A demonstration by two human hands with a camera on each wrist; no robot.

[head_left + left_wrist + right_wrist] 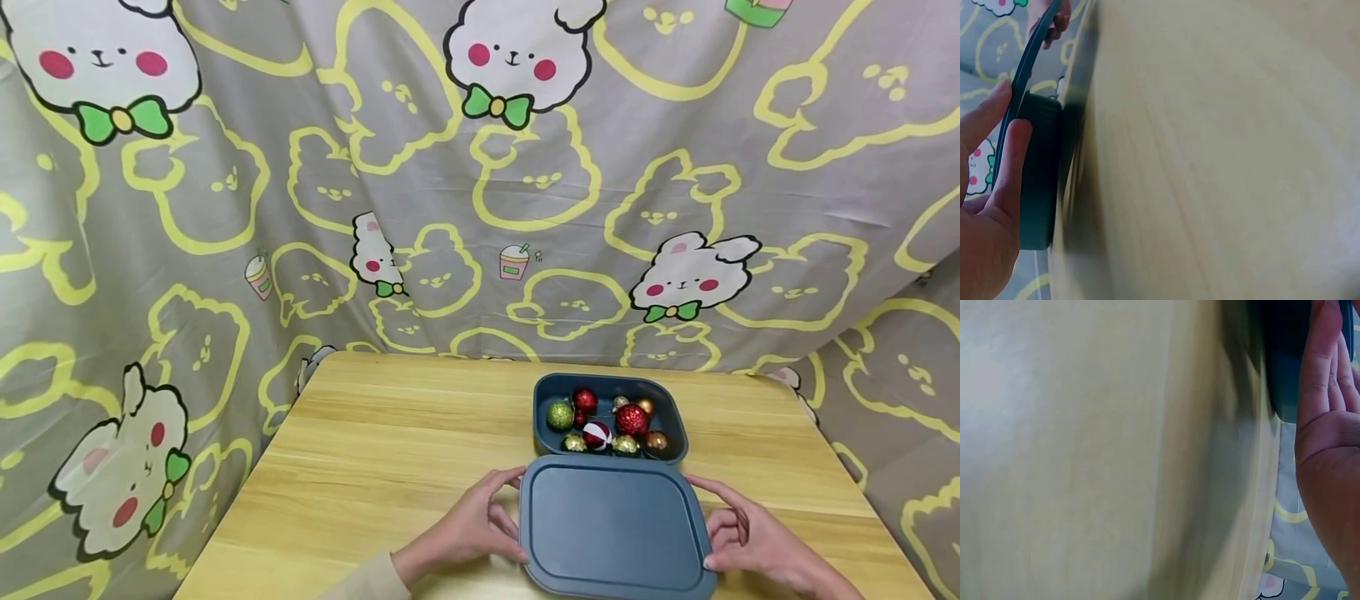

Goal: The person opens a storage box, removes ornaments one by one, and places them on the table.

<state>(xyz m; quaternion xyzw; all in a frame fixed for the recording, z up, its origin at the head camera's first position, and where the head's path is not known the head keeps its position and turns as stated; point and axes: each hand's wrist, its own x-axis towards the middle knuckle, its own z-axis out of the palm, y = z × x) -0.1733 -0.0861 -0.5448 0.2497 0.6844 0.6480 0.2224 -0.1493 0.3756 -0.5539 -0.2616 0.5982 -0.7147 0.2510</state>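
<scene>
lid is between the two hands, and its long side runs left to right. start at the left: the left hand grips the lid's left edge, with the thumb on the near part and the pointer finger farther off. next comes the lid, up off the wood table. just past its far edge is the dark blue box with shiny balls in it. the box is long from left to right too. last, the right hand grips the lid's right edge. both hands look about as near to the box. i cannot tell if lid and box touch.
</scene>
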